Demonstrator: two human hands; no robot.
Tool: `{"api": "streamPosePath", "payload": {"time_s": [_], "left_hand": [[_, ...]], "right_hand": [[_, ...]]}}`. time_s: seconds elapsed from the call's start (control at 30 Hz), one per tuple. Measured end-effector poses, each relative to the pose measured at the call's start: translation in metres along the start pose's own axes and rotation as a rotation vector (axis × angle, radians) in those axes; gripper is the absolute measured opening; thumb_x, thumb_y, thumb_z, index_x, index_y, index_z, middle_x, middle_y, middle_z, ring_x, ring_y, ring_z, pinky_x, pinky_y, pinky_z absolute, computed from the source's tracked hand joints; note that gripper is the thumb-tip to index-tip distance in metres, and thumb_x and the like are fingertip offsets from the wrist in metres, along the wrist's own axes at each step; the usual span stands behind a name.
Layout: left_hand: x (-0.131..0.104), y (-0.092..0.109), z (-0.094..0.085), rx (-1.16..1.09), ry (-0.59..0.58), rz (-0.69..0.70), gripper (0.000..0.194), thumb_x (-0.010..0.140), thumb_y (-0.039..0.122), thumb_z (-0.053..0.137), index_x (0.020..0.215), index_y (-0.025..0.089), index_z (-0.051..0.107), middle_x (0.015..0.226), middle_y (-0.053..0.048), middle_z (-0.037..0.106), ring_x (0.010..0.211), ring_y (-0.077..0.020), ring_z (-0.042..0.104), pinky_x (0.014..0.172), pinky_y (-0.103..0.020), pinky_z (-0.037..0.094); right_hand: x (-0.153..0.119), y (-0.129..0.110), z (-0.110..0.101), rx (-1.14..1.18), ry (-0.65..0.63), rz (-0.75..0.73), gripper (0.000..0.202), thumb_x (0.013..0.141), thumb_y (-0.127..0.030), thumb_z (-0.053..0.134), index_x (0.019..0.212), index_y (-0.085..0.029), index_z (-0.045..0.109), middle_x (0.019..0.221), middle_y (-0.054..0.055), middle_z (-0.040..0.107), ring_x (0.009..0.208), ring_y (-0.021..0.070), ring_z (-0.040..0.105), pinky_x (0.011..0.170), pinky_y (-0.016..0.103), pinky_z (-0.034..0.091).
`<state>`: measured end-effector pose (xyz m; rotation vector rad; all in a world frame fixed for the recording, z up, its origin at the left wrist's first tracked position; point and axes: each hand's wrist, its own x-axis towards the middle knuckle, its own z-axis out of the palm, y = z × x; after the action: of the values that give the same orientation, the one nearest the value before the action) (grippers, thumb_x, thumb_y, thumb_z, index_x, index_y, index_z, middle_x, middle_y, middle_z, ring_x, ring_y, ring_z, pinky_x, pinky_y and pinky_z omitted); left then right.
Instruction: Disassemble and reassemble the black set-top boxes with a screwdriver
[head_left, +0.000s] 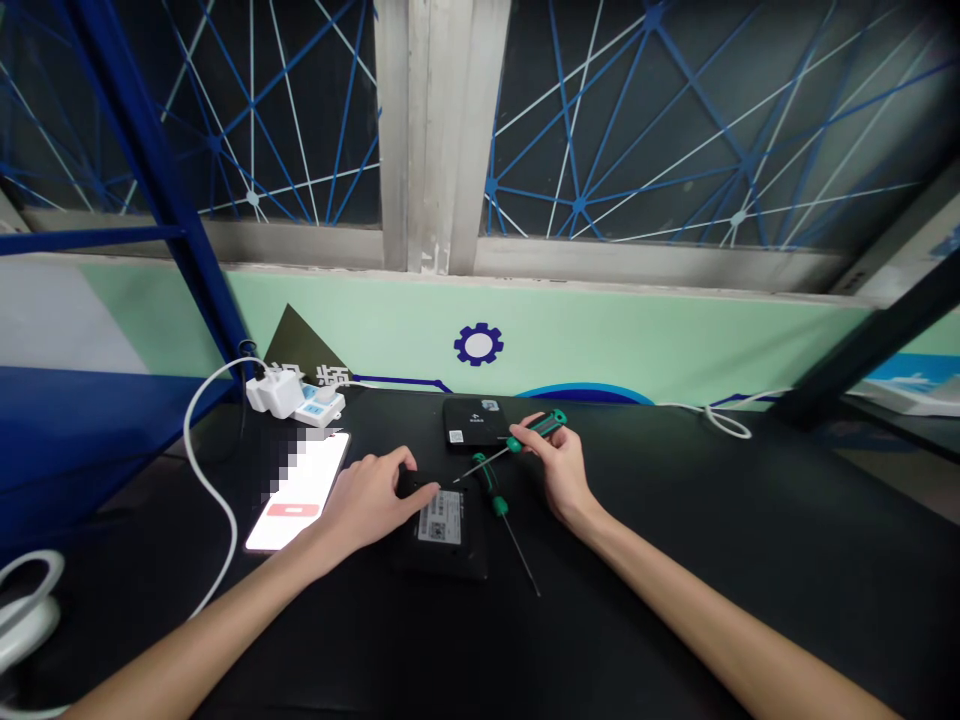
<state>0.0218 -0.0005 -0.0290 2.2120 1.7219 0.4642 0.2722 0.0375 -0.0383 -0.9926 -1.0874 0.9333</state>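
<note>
My right hand (562, 470) is closed round the green and black handle of a screwdriver (538, 429). Its thin shaft slants down to the left, and the tip is over the upper part of a flat black box (450, 563); whether it touches a screw I cannot tell. My left hand (375, 498) grips that box at its upper left, thumb along the top face beside a white printed label (440, 517). Just right of the box lies a second green-handled screwdriver (500, 506), shaft pointing towards me.
Behind the hands is another black box (476, 424) with small stickers. A lit phone (296, 500) lies to the left, near a white power strip (319, 404) with an adapter (276, 393). A white cable (196, 450) loops down the left side. The green wall (405, 320) bounds the black tabletop (712, 510).
</note>
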Motion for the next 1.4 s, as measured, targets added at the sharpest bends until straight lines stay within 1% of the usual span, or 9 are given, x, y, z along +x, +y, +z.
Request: {"api": "streamPosePath", "payload": {"time_s": [0.2, 0.7, 0.87, 0.97, 1.03, 1.1, 1.17, 1.23, 1.4], "left_hand": [[-0.002, -0.004, -0.003, -0.031, -0.031, 0.054, 0.053, 0.090, 0.071, 0.044, 0.101, 0.023, 0.062, 0.062, 0.002, 0.057, 0.062, -0.0203, 0.059, 0.056, -0.029, 0.033], [-0.002, -0.007, -0.009, -0.055, -0.080, 0.065, 0.046, 0.092, 0.063, 0.044, 0.105, 0.023, 0.064, 0.063, 0.002, 0.059, 0.062, -0.0197, 0.059, 0.053, -0.028, 0.033], [-0.001, -0.007, -0.007, -0.047, -0.051, 0.079, 0.037, 0.093, 0.057, 0.048, 0.106, 0.025, 0.062, 0.061, 0.004, 0.057, 0.059, -0.0180, 0.057, 0.052, -0.027, 0.032], [-0.003, -0.004, -0.009, -0.037, 0.003, 0.145, 0.030, 0.094, 0.050, 0.050, 0.106, 0.026, 0.064, 0.061, 0.005, 0.054, 0.056, -0.0156, 0.053, 0.052, -0.026, 0.032], [-0.005, 0.000, -0.010, -0.044, 0.048, 0.229, 0.027, 0.094, 0.046, 0.051, 0.105, 0.026, 0.066, 0.072, 0.002, 0.059, 0.058, -0.0144, 0.053, 0.054, -0.027, 0.035], [-0.007, 0.004, -0.011, -0.063, 0.063, 0.325, 0.027, 0.096, 0.044, 0.051, 0.107, 0.027, 0.068, 0.094, -0.002, 0.063, 0.069, -0.0156, 0.057, 0.061, -0.029, 0.043], [-0.009, 0.006, -0.011, -0.059, 0.045, 0.414, 0.027, 0.096, 0.042, 0.053, 0.112, 0.028, 0.068, 0.113, -0.005, 0.061, 0.090, -0.0208, 0.060, 0.081, -0.035, 0.047], [-0.010, 0.007, -0.009, -0.044, 0.005, 0.472, 0.029, 0.095, 0.042, 0.056, 0.119, 0.030, 0.067, 0.124, -0.006, 0.058, 0.109, -0.0264, 0.056, 0.098, -0.044, 0.042], [-0.009, 0.004, -0.003, -0.048, -0.076, 0.507, 0.036, 0.095, 0.042, 0.059, 0.130, 0.036, 0.062, 0.132, -0.007, 0.054, 0.119, -0.0296, 0.051, 0.103, -0.048, 0.040]], "right_hand": [[0.006, -0.001, -0.006, -0.057, 0.004, -0.063, 0.028, 0.068, -0.039, 0.082, 0.071, -0.019, 0.063, 0.059, -0.003, 0.056, 0.053, 0.0133, 0.048, 0.055, 0.028, 0.040], [0.001, -0.011, -0.005, -0.118, 0.004, -0.101, 0.029, 0.068, -0.041, 0.080, 0.071, -0.020, 0.061, 0.060, -0.003, 0.054, 0.055, 0.0134, 0.046, 0.055, 0.028, 0.039], [0.000, -0.012, -0.005, -0.138, -0.003, -0.126, 0.030, 0.068, -0.042, 0.080, 0.070, -0.021, 0.060, 0.062, -0.002, 0.054, 0.055, 0.0135, 0.046, 0.055, 0.029, 0.040], [-0.002, -0.014, -0.004, -0.138, -0.016, -0.139, 0.029, 0.069, -0.041, 0.080, 0.071, -0.020, 0.060, 0.062, -0.003, 0.053, 0.055, 0.0130, 0.045, 0.055, 0.028, 0.039], [-0.003, -0.015, -0.004, -0.145, -0.019, -0.137, 0.029, 0.069, -0.040, 0.080, 0.073, -0.020, 0.060, 0.062, -0.003, 0.053, 0.055, 0.0129, 0.045, 0.055, 0.028, 0.039], [-0.004, -0.016, -0.003, -0.151, -0.023, -0.142, 0.029, 0.069, -0.041, 0.080, 0.073, -0.020, 0.060, 0.062, -0.003, 0.053, 0.055, 0.0129, 0.045, 0.054, 0.028, 0.039], [-0.005, -0.017, -0.003, -0.155, -0.027, -0.147, 0.029, 0.070, -0.041, 0.080, 0.072, -0.020, 0.060, 0.062, -0.003, 0.054, 0.055, 0.0128, 0.045, 0.055, 0.028, 0.039], [-0.005, -0.017, -0.002, -0.154, -0.030, -0.148, 0.029, 0.070, -0.041, 0.080, 0.072, -0.020, 0.060, 0.062, -0.003, 0.054, 0.055, 0.0127, 0.045, 0.055, 0.028, 0.039], [-0.006, -0.016, -0.002, -0.141, -0.046, -0.144, 0.030, 0.071, -0.042, 0.080, 0.073, -0.020, 0.059, 0.063, -0.003, 0.053, 0.055, 0.0123, 0.045, 0.055, 0.028, 0.039]]}}
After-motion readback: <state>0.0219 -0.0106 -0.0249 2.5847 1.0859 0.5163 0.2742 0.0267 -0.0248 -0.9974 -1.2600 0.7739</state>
